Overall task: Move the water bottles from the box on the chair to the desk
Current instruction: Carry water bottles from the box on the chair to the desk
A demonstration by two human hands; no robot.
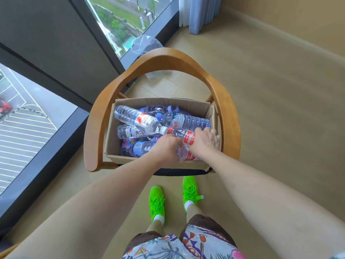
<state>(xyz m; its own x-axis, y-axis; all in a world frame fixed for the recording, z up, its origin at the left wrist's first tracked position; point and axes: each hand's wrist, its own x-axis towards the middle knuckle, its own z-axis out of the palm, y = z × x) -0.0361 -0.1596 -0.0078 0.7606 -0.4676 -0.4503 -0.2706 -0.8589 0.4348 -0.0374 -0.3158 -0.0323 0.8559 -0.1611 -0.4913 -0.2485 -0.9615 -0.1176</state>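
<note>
I have both hands in the box (128,103) on the chair (226,109): left hand (166,146) and right hand (204,141) each curl around red-labelled bottles (188,138) at five o'clock, nearest me, for easy lifting.

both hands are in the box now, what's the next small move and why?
Probably lift straight up. The left hand and right hand each appear to grip a red-label water bottle at the near right of the cardboard box on the wooden chair. Other bottles lie loosely beside them, so a vertical lift should clear those and the box wall. The desk is out of view.
</note>
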